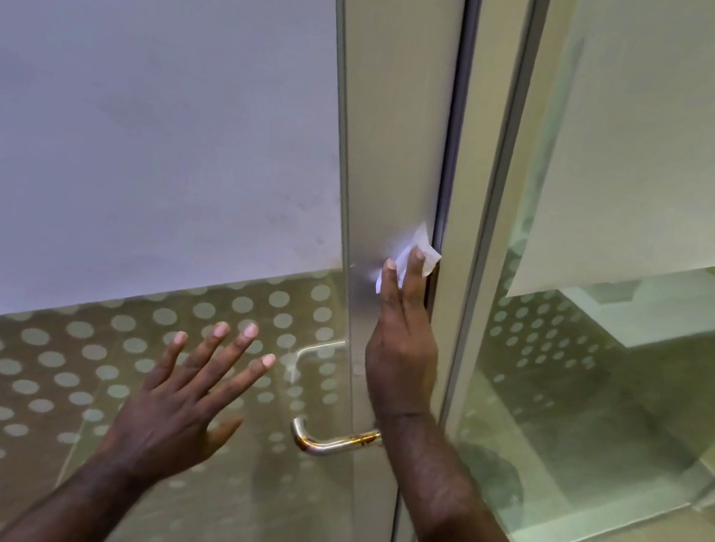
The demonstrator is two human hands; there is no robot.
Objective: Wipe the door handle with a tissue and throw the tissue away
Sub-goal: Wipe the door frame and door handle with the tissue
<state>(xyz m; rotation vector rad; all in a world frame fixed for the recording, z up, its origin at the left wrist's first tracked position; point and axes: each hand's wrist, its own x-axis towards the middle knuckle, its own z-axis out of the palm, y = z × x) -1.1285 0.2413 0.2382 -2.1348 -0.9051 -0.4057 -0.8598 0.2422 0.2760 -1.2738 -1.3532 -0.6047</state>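
Observation:
A shiny metal lever door handle point(327, 443) sticks out to the left from the aluminium door frame point(388, 145), low in the view. My right hand point(402, 347) lies flat against the frame well above the handle, pressing a white tissue point(416, 252) under its fingertips beside the dark door gap. My right forearm crosses in front of the handle's base. My left hand point(183, 402) hovers with spread fingers before the dotted glass to the left of the handle, holding nothing.
The door's glass panel point(140, 99) is frosted above and patterned with pale dots point(28, 384) below. A second frame post point(492, 198) and a glass side panel point(628, 404) stand to the right, with a floor and ledge seen through it.

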